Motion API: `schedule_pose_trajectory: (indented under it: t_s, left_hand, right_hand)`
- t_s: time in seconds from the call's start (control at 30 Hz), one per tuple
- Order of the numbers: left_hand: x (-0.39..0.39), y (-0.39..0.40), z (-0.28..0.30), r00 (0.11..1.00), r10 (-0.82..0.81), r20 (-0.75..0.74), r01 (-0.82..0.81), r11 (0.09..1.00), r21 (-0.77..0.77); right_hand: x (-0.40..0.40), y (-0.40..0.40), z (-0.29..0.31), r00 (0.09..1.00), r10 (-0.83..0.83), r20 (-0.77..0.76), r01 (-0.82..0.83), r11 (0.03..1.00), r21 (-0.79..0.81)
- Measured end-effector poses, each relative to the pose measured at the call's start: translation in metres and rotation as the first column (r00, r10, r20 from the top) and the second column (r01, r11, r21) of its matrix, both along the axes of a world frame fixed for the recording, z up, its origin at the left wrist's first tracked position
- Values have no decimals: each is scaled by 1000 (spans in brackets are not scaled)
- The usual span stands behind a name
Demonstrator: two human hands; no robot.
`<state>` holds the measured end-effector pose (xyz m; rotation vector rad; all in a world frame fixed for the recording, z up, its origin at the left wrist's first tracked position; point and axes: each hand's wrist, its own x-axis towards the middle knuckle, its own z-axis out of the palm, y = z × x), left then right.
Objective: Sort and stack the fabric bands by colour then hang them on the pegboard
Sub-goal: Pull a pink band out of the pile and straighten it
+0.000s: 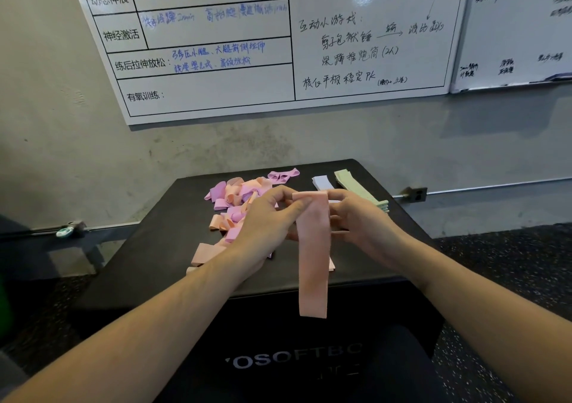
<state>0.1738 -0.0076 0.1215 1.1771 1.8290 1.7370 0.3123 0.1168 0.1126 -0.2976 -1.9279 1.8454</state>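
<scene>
Head cam, looking down at black padded box (173, 247), used as ref for all positions. Both hands raised above box centre, holding one peach band (312, 247) by its top end. Left hand (266, 223): fingers curled, thumb and fingertips pinching band's top-left edge. Right hand (362, 220): fingers curled round band's top-right edge, exact finger contact partly hidden behind the fabric. Band hanging straight down from the pinch, flat, lower end dangling past box's near edge, in front of box's front face w/ pale lettering (294, 359). Unsorted heap of pink and peach bands (235, 198) on box top, left of centre, partly hidden behind left hand; a few strays trailing toward near-left edge. Separate looped pink band (283, 175) at far edge of box, just beyond heap. White band stack (322, 182) at far-right of box top, flat. Green band stack (356, 187) just right of white one, running diagonally toward box's right edge, partly behind right hand. Whiteboard (278, 46) w/ handwriting on wall behind box.
</scene>
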Motion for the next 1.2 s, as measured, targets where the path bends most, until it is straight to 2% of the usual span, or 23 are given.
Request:
schedule_pose_trajectory:
  t_s: [0.1,0.27,0.37,0.53,0.67,0.77,0.9,1.03,1.2]
  left_hand:
    - [2,5,1,1000,30,5,-30,998,53]
    - [0,16,1,991,126,-47,-121,987,101]
    - [-1,19,4,989,145,-33,-141,984,113]
    - [-1,24,10,982,108,154,-122,989,82]
    - [-8,37,16,937,156,314,-198,975,106]
    - [-18,47,15,902,144,406,-214,968,132]
    - [-31,60,9,898,175,404,-240,964,115]
    - [-44,73,1,887,189,422,-245,966,82]
    - [-63,87,-18,902,218,372,-242,970,18]
  right_hand:
    - [1,-5,-11,998,17,-59,-15,999,31]
    - [-7,-2,-37,987,-138,88,121,978,171]
    - [-6,1,-47,974,-205,98,189,970,151]
    - [-5,7,-62,969,-218,115,203,971,128]
    - [3,13,-80,974,-126,187,101,985,139]
    - [8,17,-94,963,-155,221,135,985,103]
    - [13,25,-108,931,-269,246,230,957,178]
    - [19,33,-121,935,-251,250,227,966,122]
    - [25,43,-130,934,-301,195,281,952,125]
